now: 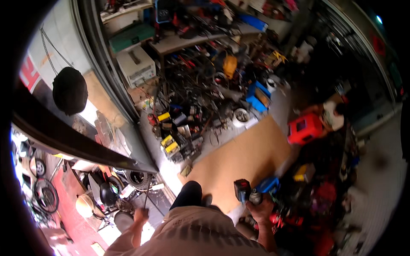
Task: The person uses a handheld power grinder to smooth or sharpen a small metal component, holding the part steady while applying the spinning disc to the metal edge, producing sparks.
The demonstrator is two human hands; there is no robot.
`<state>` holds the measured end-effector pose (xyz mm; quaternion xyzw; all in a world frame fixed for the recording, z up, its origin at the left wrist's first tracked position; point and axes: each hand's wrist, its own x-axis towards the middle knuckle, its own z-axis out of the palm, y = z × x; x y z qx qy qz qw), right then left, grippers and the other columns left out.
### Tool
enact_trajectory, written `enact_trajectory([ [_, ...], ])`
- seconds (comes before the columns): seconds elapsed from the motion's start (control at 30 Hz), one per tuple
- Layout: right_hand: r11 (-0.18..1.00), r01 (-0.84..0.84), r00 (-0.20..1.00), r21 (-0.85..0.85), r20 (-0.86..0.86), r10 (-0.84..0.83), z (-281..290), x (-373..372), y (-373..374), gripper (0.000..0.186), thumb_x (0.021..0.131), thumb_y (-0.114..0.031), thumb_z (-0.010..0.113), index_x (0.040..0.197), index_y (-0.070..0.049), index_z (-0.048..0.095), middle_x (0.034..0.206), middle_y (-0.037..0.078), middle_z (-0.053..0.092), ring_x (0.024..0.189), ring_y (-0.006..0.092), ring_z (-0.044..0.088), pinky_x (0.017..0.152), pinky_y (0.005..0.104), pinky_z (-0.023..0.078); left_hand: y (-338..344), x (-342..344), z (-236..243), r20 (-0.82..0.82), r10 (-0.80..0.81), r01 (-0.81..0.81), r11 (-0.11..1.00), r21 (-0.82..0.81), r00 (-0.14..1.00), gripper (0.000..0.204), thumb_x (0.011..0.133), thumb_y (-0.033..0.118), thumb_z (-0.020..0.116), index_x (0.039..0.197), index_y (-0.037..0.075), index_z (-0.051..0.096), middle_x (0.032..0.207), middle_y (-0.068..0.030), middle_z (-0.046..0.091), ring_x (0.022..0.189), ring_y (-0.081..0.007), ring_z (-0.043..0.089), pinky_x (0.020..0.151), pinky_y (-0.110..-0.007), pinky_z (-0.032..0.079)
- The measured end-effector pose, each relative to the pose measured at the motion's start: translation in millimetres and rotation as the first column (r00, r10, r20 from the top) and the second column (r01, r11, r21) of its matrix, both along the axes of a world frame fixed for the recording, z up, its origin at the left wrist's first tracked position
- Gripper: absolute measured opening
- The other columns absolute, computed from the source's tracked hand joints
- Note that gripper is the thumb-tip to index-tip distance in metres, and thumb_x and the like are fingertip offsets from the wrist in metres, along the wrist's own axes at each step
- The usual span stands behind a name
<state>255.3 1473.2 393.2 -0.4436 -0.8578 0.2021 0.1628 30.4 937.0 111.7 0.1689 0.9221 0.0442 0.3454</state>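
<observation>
My right hand (pixel 261 211) grips a cordless power tool (pixel 255 196) with a dark metal nose. A black and red block, apparently its battery (pixel 242 187), shows beside the nose. My left hand (pixel 141 215) is closed low at the left, and a thin dark rod (pixel 147 196) rises out of it beside a black tyre (pixel 139 179). Below me a brown cardboard sheet (pixel 239 158) lies on the floor. Just past the right hand is a blue object (pixel 269 184) whose kind I cannot make out.
Piled tools and parts (pixel 200 94) spread ahead, with a blue box (pixel 258 97) and a white tub (pixel 241 117) at their edge. Another person (pixel 333 117) is at the right by a red plastic object (pixel 305 129). A metal door frame (pixel 85 149) and bicycle (pixel 45 195) are at left.
</observation>
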Motion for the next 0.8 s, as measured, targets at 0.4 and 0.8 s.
enact_trajectory([
  [0.4, 0.693, -0.626, 0.574, -0.357, -0.813, 0.100, 85, -559, 259, 0.047, 0.078, -0.018, 0.091, 0.115, -0.001, 0.070, 0.106, 0.004, 0.072, 0.092, 0.0160, 0.067, 0.085, 0.0324, 0.054, 203, -4, -4, 0.395, 0.909, -0.923, -0.031, 0.384, 0.134, 0.037, 0.096, 0.030, 0.071, 0.078, -0.003, 0.071, 0.063, -0.0064, 0.064, 0.056, -0.0147, 0.058, 0.055, -0.037, 0.048],
  [0.8, 0.249, -0.738, 0.673, -0.627, -0.653, 0.347, 154, -1055, 304, 0.040, 0.080, -0.035, 0.093, 0.108, -0.012, 0.075, 0.092, 0.005, 0.073, 0.073, 0.0203, 0.071, 0.064, 0.0407, 0.060, 429, -314, 312, 0.192, 0.971, -0.455, -0.108, 0.884, 0.142, 0.031, 0.106, 0.026, 0.067, 0.097, -0.002, 0.074, 0.071, -0.0029, 0.066, 0.066, -0.0094, 0.055, 0.058, -0.033, 0.043],
])
